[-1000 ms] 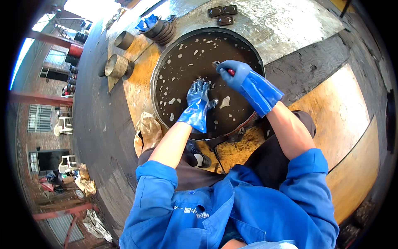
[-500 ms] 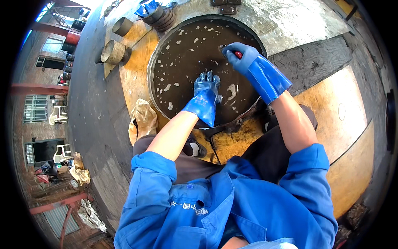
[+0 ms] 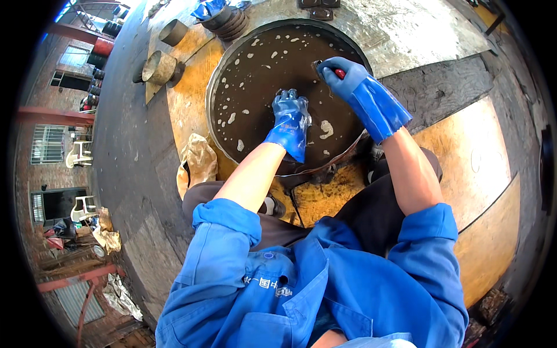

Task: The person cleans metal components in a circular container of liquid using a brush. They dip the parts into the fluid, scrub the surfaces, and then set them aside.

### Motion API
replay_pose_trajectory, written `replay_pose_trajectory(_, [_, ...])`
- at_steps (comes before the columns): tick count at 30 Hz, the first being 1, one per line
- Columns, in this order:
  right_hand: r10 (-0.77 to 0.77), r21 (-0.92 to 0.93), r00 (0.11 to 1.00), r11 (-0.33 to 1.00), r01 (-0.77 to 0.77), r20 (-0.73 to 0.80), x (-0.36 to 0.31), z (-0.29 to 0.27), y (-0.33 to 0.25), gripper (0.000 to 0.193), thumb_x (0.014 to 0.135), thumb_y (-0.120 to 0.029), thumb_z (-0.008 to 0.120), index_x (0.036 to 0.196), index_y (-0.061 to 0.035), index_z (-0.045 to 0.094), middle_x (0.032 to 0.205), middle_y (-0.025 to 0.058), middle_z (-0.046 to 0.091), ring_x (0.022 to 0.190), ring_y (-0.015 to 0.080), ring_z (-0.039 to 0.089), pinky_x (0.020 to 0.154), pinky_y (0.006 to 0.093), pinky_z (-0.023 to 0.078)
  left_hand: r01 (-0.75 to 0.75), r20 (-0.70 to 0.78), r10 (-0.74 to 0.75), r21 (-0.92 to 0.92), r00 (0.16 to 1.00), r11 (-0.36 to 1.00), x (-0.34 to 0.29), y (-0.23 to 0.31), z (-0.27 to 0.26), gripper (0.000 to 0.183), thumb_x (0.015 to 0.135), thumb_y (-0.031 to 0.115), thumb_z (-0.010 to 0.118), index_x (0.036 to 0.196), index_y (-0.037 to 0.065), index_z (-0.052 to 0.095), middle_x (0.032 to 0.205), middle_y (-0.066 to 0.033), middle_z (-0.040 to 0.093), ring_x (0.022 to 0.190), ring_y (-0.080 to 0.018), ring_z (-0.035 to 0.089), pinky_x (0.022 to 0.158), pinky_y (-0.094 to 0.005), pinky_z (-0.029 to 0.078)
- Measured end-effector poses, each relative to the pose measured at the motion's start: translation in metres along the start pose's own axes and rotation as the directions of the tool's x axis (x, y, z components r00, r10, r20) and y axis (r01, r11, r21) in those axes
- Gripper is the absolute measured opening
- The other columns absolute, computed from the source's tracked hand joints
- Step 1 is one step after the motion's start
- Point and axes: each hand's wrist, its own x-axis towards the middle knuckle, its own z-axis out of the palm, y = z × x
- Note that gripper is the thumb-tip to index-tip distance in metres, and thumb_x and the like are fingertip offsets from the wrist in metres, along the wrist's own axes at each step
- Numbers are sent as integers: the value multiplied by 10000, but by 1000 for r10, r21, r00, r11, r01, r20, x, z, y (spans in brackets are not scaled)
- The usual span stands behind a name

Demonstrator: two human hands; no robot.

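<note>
A wide round tub of dark brown liquid stands before me, with pale foam patches on its surface. My left hand, in a blue rubber glove, reaches over the middle of the liquid. Its fingers point away from me, slightly apart, with the tips at the surface; anything below them is hidden. My right hand, also gloved in blue, is closed above the tub's right side. It grips a tool with a red handle; a small dark end shows by the fingers, but its kind is unclear.
Beyond the tub's far left is a stack of dark round pieces. Two metal cans lie left of it. Dark blocks sit behind the tub. A crumpled tan sack rests at its near left, beside my leg.
My left hand has moved slightly farther from me over the liquid. My right hand has shifted a little to the right, still gripping the red-handled tool.
</note>
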Motion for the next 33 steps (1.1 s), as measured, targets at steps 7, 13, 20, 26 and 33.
replay_pose_trajectory(7, [10,-22,1000,1000,-10,5,3,-9,-3,226,979,-243,699,1153,-113,761,1015,103,787,949,207,746,903,348,576,22,51,-22,-2,998,1000,-2,2,5,527,849,311,722,1367,228,672,1602,-99,461,1494,-343,401,1233,-508,293])
replay_pose_trajectory(13, [38,-72,999,997,-37,12,9,-13,-3,227,974,-247,701,1148,-117,765,1023,104,787,952,212,751,902,350,581,57,274,-87,117,958,992,10,10,-11,642,911,464,664,1519,303,534,1718,-99,288,1587,-349,239,1276,-522,175])
replay_pose_trajectory(20, [-8,-87,1000,996,5,-26,11,-11,2,217,966,-260,696,1119,-129,777,1017,90,790,939,224,759,887,356,590,184,382,-200,78,902,980,22,7,-19,676,904,596,681,1521,362,533,1744,-8,218,1607,-277,188,1290,-420,189])
replay_pose_trajectory(26, [79,-69,996,995,-77,33,10,-18,-2,226,966,-278,687,1118,-136,776,983,80,787,905,219,755,856,354,593,217,306,-193,-44,932,975,10,10,-37,629,809,502,813,1370,253,678,1549,-53,536,1417,-281,515,1144,-419,459])
replay_pose_trajectory(33, [161,-54,976,986,-155,145,7,-17,-11,225,971,-267,655,1113,-143,777,971,64,784,881,194,746,844,348,592,230,270,-151,-292,951,928,6,-2,-28,498,772,399,878,1151,98,759,1118,-151,763,1066,-339,730,907,-419,597])
